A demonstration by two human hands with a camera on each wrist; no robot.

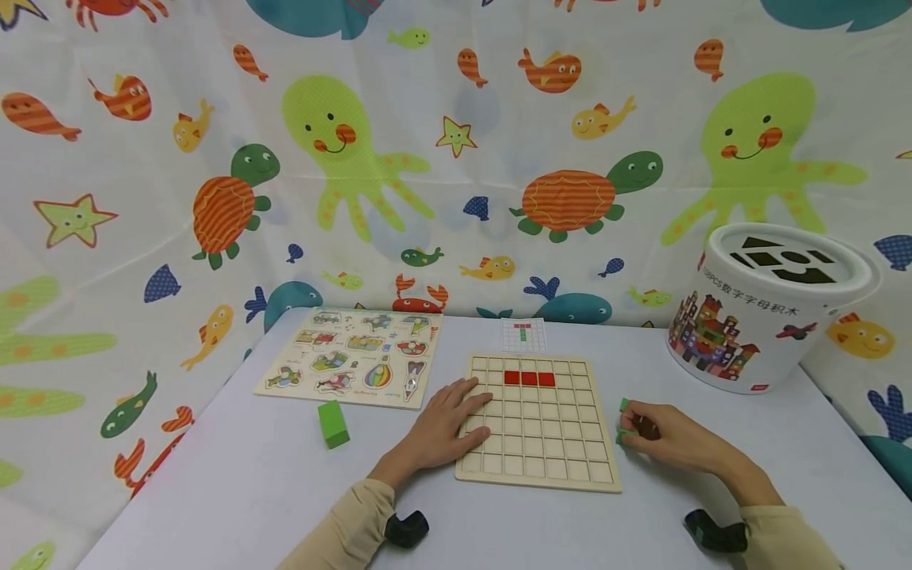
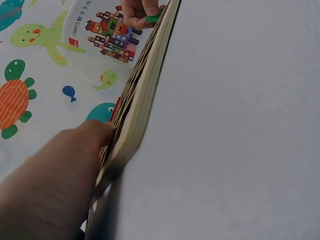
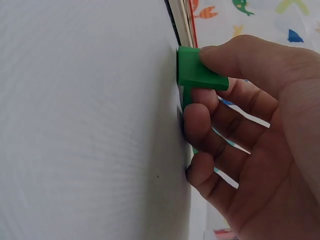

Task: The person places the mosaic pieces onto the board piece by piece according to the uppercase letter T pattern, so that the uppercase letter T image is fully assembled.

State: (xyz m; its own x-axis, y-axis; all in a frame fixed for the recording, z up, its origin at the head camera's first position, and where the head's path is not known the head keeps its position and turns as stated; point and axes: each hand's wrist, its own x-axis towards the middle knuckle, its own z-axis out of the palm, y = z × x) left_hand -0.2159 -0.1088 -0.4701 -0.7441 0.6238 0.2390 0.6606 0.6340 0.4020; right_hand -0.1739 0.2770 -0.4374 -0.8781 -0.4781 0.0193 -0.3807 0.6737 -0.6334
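Observation:
A wooden grid board [image 1: 530,427] lies on the table, with three red squares [image 1: 530,378] side by side in its second row from the back. My left hand [image 1: 445,423] rests on the board's left edge, fingers spread over the cells and thumb pointing inward. Just off the board's right side, my right hand [image 1: 663,435] pinches a green block [image 3: 195,70] at the table surface, thumb on its face. More green [image 3: 187,96] shows behind the curled fingers, partly hidden by them.
A green block [image 1: 333,424] stands left of the board. Behind it lies a picture puzzle board [image 1: 363,343]. A small pattern card [image 1: 534,336] with red and green squares sits beyond the grid. At the back right stands a white block bucket [image 1: 755,348], before a printed cloth.

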